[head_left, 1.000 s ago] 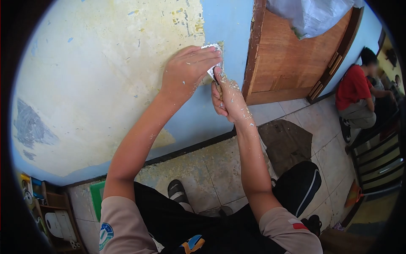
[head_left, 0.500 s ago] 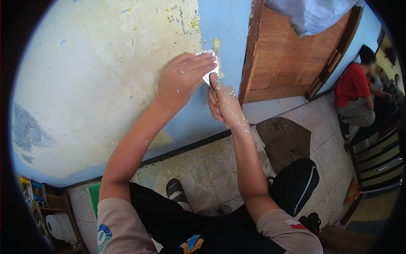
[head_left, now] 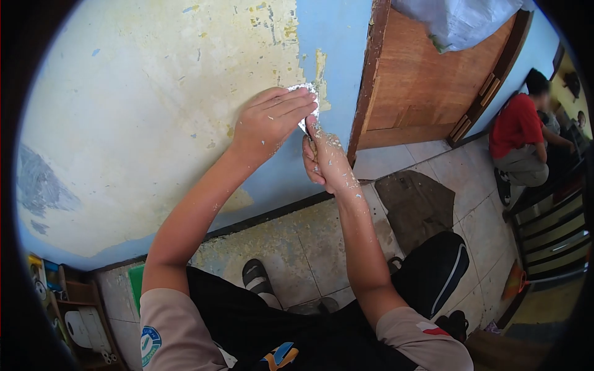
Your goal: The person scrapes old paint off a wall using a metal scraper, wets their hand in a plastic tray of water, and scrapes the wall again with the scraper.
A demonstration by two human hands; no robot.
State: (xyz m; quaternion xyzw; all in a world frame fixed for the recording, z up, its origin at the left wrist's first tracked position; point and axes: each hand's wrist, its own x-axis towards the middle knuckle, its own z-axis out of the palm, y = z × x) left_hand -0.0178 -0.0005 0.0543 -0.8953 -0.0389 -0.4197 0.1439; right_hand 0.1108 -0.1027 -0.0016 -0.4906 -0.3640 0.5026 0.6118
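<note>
My right hand point(head_left: 328, 164) is wrapped round the handle of a scraper point(head_left: 305, 123), its thumb lying along the tool. The scraper's pale metal blade is against the wall point(head_left: 154, 123), speckled with paint flakes. The fingers of my left hand point(head_left: 266, 123) lie stretched out and flat over the blade, pressing on it from the left. Cream patches with chipped edges meet light blue paint point(head_left: 337, 55) right by the blade. Small flakes stick to both hands and forearms. Most of the handle is hidden inside my right hand.
Right of the wall stands a brown wooden door point(head_left: 433, 80) with a plastic bag point(head_left: 461, 21) above. A dark cloth point(head_left: 417, 210) lies on the tiled floor. Someone in a red shirt point(head_left: 516, 120) crouches at far right near a black slatted rack point(head_left: 554, 229). Wooden shelves point(head_left: 80, 303) stand lower left.
Both hands and the scraper have moved slightly down the wall. More of the cream patch beside the blue paint shows above the blade now.
</note>
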